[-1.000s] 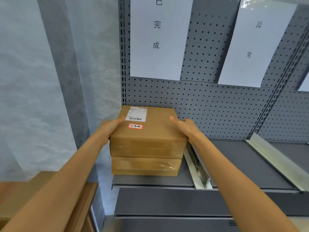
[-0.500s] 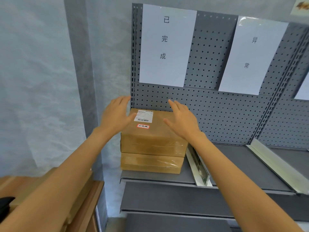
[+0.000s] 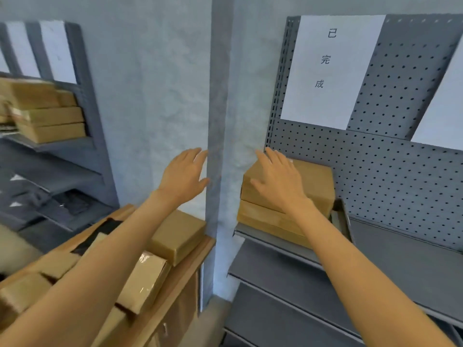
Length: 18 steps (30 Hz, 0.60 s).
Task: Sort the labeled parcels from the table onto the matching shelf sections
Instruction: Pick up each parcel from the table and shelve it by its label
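Two brown parcels lie stacked on the grey shelf (image 3: 275, 240) at its left end, the top parcel (image 3: 318, 182) on the lower parcel (image 3: 260, 216), under a white paper sign (image 3: 330, 71) on the pegboard. My right hand (image 3: 278, 181) hovers in front of the top parcel with fingers straight, holding nothing. My left hand (image 3: 184, 175) is raised in front of the wall, fingers spread, empty. Several more brown parcels (image 3: 175, 234) lie on the wooden table (image 3: 185, 269) at lower left, partly hidden by my left forearm.
A second grey shelf unit (image 3: 62, 146) at far left holds stacked brown boxes (image 3: 47, 113). A grey wall pillar (image 3: 218, 121) stands between table and shelf. A metal divider (image 3: 343, 216) bounds the parcel section; the shelf surface (image 3: 400, 246) to its right is bare.
Both hands let go of the top parcel and pulled back from it. The view has swung left, bringing the table's parcels and the far-left shelf unit into sight.
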Each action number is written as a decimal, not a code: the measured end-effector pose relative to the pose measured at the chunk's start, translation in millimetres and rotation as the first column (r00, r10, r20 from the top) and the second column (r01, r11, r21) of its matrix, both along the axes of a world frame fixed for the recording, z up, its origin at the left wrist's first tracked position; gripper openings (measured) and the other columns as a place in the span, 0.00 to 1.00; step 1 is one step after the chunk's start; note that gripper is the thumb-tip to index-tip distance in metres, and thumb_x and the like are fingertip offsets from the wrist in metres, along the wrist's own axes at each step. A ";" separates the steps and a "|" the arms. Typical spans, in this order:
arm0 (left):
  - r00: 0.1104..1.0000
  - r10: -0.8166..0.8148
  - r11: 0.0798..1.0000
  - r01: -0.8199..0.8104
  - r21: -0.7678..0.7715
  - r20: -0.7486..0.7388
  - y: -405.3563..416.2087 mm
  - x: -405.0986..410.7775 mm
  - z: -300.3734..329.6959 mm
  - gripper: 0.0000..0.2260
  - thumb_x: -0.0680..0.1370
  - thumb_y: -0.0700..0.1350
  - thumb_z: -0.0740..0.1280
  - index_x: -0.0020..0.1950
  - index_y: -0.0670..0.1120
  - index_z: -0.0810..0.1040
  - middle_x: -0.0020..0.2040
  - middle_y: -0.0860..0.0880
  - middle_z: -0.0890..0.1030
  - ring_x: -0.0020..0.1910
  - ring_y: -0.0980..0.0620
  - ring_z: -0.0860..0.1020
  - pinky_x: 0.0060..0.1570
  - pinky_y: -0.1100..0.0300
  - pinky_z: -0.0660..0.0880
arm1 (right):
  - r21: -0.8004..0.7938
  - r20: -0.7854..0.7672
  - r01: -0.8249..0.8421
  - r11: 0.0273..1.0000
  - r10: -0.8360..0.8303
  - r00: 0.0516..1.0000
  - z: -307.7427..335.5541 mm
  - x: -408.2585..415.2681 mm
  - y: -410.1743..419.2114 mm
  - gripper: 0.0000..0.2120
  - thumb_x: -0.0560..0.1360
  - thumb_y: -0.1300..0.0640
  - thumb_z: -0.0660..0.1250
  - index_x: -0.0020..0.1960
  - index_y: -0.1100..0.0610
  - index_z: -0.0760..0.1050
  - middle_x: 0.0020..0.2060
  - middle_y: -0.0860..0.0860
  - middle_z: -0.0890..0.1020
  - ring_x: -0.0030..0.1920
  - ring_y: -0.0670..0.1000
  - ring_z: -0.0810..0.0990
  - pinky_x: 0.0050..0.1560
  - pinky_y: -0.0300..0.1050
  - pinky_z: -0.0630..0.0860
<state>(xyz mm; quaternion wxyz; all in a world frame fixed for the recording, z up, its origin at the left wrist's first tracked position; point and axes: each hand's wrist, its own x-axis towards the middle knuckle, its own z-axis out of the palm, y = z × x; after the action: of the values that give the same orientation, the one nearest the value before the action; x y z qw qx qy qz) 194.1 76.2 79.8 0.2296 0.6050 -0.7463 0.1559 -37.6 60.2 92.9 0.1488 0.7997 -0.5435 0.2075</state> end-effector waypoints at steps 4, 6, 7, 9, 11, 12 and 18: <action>0.988 0.153 0.986 -0.154 0.056 0.026 55.6 23.2 -21.0 0.31 0.78 0.51 0.67 0.77 0.42 0.59 0.75 0.42 0.62 0.74 0.42 0.62 0.69 0.48 0.62 | 0.052 -0.022 -0.121 0.991 0.123 0.992 -20.6 25.5 25.6 0.35 0.77 0.48 0.65 0.78 0.55 0.54 0.75 0.58 0.61 0.74 0.58 0.61 0.69 0.54 0.65; 0.977 0.213 0.973 -0.215 0.082 0.033 85.2 34.8 -31.5 0.31 0.77 0.50 0.67 0.76 0.42 0.60 0.75 0.43 0.63 0.73 0.43 0.62 0.69 0.48 0.64 | 0.086 -0.031 -0.184 0.979 0.187 0.982 -32.2 39.0 40.1 0.36 0.78 0.48 0.64 0.79 0.54 0.52 0.77 0.57 0.58 0.74 0.58 0.60 0.69 0.53 0.64; 0.969 0.245 0.965 -0.247 0.091 0.026 100.0 41.2 -36.3 0.31 0.77 0.50 0.67 0.76 0.42 0.61 0.75 0.43 0.64 0.73 0.43 0.63 0.69 0.49 0.64 | 0.092 -0.037 -0.215 0.972 0.220 0.975 -37.1 46.3 48.0 0.36 0.78 0.47 0.64 0.79 0.54 0.51 0.77 0.57 0.58 0.74 0.58 0.60 0.70 0.53 0.64; 0.951 0.309 0.946 -0.309 0.093 0.020 130.6 54.4 -43.1 0.30 0.77 0.51 0.67 0.75 0.42 0.62 0.74 0.43 0.66 0.72 0.43 0.64 0.69 0.50 0.63 | 0.098 -0.050 -0.279 0.955 0.285 0.957 -45.6 62.4 63.8 0.36 0.78 0.47 0.64 0.79 0.54 0.51 0.77 0.57 0.57 0.74 0.59 0.59 0.70 0.53 0.63; 0.932 0.361 0.928 -0.362 0.087 0.027 161.4 69.4 -46.8 0.28 0.78 0.50 0.67 0.74 0.40 0.64 0.72 0.42 0.69 0.71 0.42 0.66 0.68 0.50 0.64 | 0.101 -0.057 -0.343 0.934 0.349 0.935 -51.5 81.0 78.6 0.35 0.78 0.48 0.64 0.79 0.55 0.52 0.77 0.57 0.57 0.75 0.59 0.58 0.70 0.53 0.61; 0.921 0.388 0.917 -0.389 0.085 0.037 176.8 76.8 -47.3 0.28 0.77 0.50 0.67 0.74 0.40 0.65 0.71 0.42 0.69 0.70 0.42 0.67 0.68 0.50 0.64 | 0.102 -0.054 -0.375 0.921 0.382 0.923 -53.2 91.1 85.2 0.35 0.78 0.49 0.64 0.79 0.55 0.53 0.77 0.57 0.57 0.75 0.59 0.58 0.71 0.53 0.60; 0.822 0.562 0.818 -0.569 0.085 0.093 260.1 117.8 -45.4 0.31 0.76 0.50 0.68 0.75 0.42 0.63 0.73 0.44 0.68 0.72 0.45 0.65 0.71 0.53 0.61 | 0.079 -0.018 -0.556 0.828 0.559 0.829 -56.2 159.0 127.3 0.33 0.77 0.50 0.64 0.78 0.55 0.56 0.76 0.58 0.60 0.75 0.58 0.58 0.72 0.53 0.59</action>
<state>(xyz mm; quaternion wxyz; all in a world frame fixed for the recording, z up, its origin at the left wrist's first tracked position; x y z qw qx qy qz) 311.9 336.3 34.4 0.1160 0.8054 -0.5475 0.1953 121.4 187.5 36.7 0.0645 0.9321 -0.2906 0.2065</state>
